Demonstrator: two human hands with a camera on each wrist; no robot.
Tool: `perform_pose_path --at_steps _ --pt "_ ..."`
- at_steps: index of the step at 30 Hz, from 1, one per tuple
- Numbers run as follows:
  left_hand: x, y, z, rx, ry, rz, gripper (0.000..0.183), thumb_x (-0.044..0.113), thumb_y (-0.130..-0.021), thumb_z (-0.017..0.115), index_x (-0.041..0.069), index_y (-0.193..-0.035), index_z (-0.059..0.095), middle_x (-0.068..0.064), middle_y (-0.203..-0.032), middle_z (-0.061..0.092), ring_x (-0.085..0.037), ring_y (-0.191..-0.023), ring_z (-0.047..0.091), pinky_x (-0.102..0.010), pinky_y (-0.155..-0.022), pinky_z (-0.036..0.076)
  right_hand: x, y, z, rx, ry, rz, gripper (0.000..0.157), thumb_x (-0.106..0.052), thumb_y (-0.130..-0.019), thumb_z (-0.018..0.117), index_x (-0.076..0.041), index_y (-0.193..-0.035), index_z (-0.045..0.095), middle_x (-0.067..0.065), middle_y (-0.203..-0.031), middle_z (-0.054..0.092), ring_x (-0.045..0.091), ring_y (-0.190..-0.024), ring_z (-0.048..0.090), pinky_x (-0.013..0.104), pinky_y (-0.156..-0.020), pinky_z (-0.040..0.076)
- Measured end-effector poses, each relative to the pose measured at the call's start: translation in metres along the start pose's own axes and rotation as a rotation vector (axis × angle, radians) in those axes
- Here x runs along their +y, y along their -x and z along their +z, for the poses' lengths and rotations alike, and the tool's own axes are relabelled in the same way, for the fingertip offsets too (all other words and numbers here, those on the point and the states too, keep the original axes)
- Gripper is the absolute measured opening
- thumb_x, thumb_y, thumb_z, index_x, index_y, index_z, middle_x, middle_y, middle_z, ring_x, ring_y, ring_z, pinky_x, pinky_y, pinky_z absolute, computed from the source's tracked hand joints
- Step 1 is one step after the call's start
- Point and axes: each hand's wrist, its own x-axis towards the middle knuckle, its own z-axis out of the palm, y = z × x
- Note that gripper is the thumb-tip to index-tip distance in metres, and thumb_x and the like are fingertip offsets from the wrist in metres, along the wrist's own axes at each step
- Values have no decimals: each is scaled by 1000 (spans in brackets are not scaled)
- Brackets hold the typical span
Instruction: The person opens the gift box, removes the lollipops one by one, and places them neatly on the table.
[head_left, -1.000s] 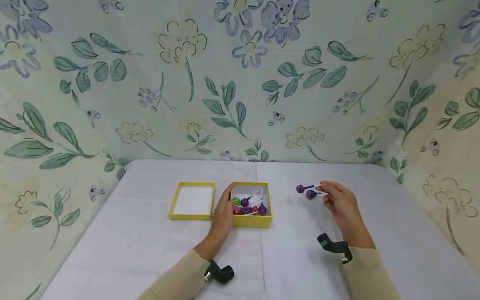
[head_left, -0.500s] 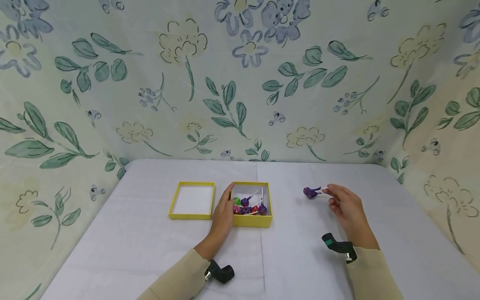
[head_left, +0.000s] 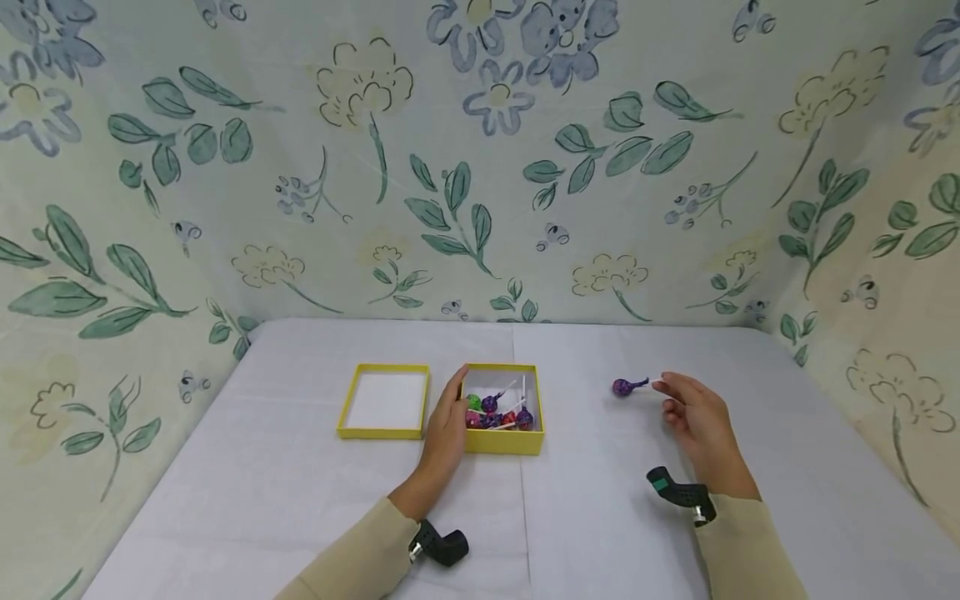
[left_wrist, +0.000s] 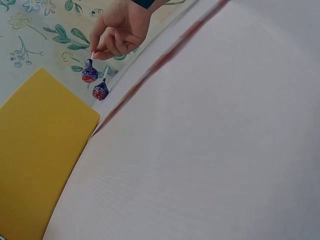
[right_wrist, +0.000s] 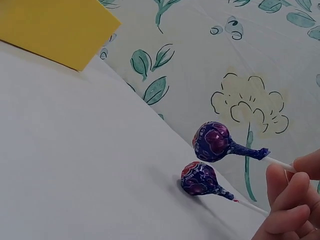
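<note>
In the head view, my left hand [head_left: 446, 429] rests along the left side of a yellow box [head_left: 504, 444], fingers extended by its wall. Several wrapped lollipops [head_left: 491, 405] lie inside the box, some purple, one green. My right hand [head_left: 697, 421], to the right of the box, pinches the white stick of a purple lollipop [right_wrist: 212, 142] between thumb and fingertips. A second purple lollipop [right_wrist: 199, 179] shows just below it in the right wrist view, its stick running behind my fingers. From the head, the two overlap and look like one.
A yellow-rimmed lid [head_left: 384, 433] with a white inside lies left of the box. White cloth [head_left: 600, 500] covers the table, and a floral-patterned curtain [head_left: 480, 208] stands behind it and at both sides.
My right hand has moved right and slightly toward me with the lollipop. The two lollipops, seen apart earlier, now line up in the head view. My left hand and the box stay still.
</note>
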Motion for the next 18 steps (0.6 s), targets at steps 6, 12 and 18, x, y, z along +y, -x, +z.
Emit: perform_pose_path --at_steps 6,12,18 --pt "0 0 0 4 5 0 50 18 -101 33 30 -150 33 5 -156 29 -12 -143 24 -39 -117 20 3 -4 -3 27 18 23 55 -36 -90 65 -10 -136 47 -7 -100 64 11 -79 49 19 -61 47" --pt "1 0 0 -2 -1 -3 50 19 -102 33 28 -151 32 6 -157 28 -12 -143 23 -40 -117 20 3 -3 -9 11 9 24 58 -36 -90 67 -8 -136 46 -6 -101 66 11 -80 49 20 -61 47" --pt "1 0 0 -4 1 -2 50 19 -102 33 29 -151 32 5 -157 28 -12 -143 23 -40 -117 20 1 -2 -14 -12 -24 26 45 -30 -90 68 -8 -127 53 -6 -96 68 10 -74 50 21 -57 46"
